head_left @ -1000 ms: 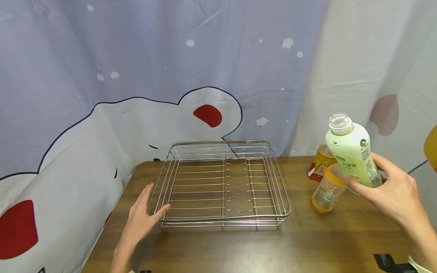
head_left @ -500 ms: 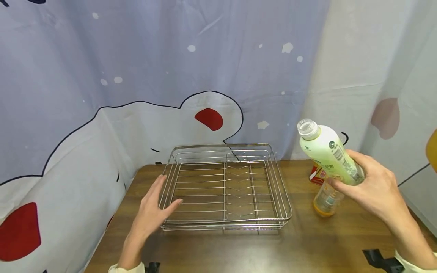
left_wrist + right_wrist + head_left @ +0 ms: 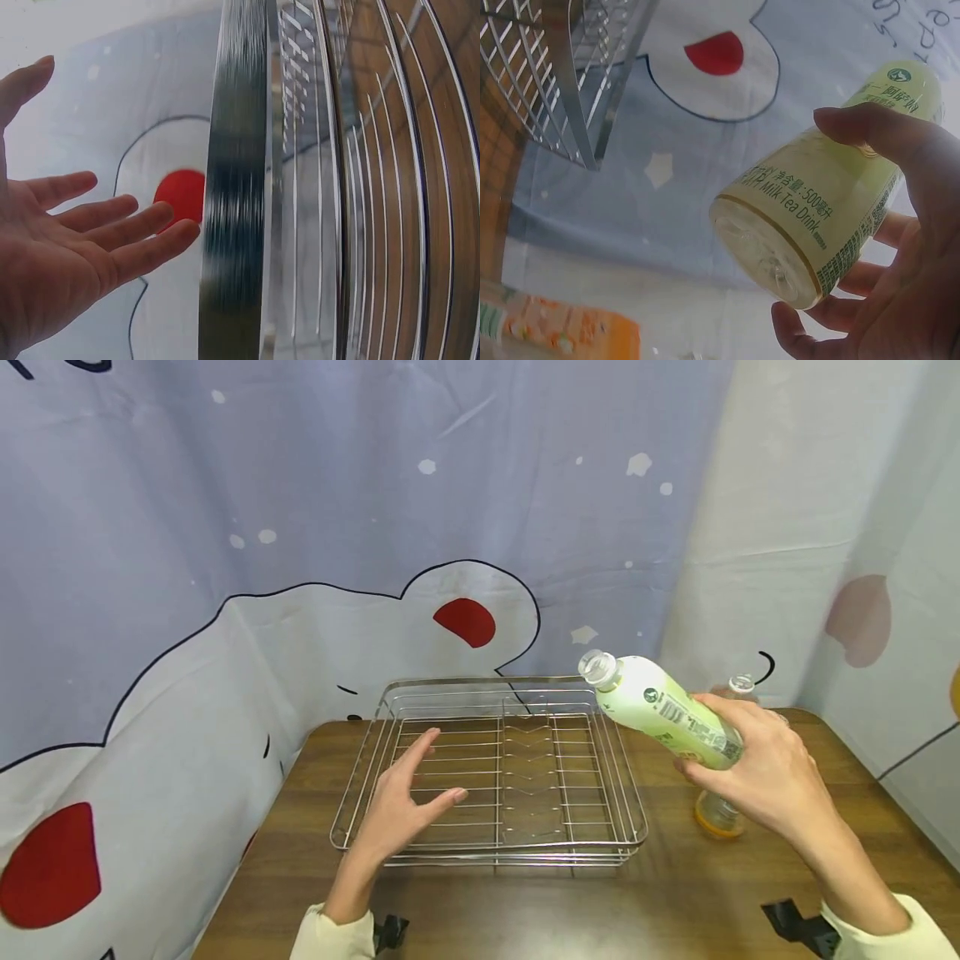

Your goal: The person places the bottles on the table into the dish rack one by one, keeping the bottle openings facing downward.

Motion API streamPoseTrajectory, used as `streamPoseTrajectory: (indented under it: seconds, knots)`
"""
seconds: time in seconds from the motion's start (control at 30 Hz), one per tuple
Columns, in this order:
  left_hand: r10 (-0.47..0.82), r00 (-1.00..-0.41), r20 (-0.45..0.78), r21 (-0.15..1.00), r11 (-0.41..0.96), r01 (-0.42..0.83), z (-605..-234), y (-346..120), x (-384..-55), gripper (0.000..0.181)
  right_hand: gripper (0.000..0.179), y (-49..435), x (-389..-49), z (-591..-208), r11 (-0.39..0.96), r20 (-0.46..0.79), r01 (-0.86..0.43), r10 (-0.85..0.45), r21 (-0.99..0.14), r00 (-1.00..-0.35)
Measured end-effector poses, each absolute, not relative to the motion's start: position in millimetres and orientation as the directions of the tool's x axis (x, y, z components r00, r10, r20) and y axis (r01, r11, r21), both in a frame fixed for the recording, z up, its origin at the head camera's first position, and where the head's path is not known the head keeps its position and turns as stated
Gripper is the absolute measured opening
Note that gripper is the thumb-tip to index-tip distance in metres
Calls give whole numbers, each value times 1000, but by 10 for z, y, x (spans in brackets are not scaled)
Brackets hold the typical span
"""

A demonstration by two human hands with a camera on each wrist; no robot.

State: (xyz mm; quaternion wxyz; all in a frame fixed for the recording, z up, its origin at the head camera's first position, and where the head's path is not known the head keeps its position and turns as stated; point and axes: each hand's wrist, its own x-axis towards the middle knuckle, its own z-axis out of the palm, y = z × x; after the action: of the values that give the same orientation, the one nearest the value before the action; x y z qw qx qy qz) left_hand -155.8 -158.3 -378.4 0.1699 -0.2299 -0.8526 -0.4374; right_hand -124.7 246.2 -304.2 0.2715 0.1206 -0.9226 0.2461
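My right hand (image 3: 772,777) grips a pale green milk tea bottle (image 3: 667,710) round its lower part. The bottle leans left, its mouth uncapped, and hangs in the air just right of the wire rack (image 3: 532,845). In the right wrist view my thumb and fingers wrap the bottle (image 3: 810,202), with its base toward the camera. My left hand (image 3: 401,810) hovers over the rack's left front side, fingers spread and holding nothing. The left wrist view shows that hand (image 3: 82,240) beside the rack's flat metal rim (image 3: 236,180), apart from it.
Behind my right hand stands a clear bottle with an orange base (image 3: 718,822), mostly hidden. Another clear bottle neck (image 3: 741,685) shows above the hand. The wooden table (image 3: 600,918) meets a printed curtain (image 3: 337,485) at the back and sides.
The green bottle has moved left and down toward the rack in my right hand, tilting further over. My left hand has shifted right, from the rack's left edge to over it.
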Motion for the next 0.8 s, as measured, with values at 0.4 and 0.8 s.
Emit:
streamPoseTrajectory:
  seconds: [0.4, 0.8]
  knots:
    - [287, -830, 477, 767, 326, 553, -3768, -1281, -1621, 80, 69, 2192, -1349, -3149, 862, 567, -408, -183, -301, -803]
    - [382, -764, 520, 828, -7, 560, -3740, -1020, -1703, 73, 71, 1899, -1399, -3319, 868, 522, -430, -254, -248, -814]
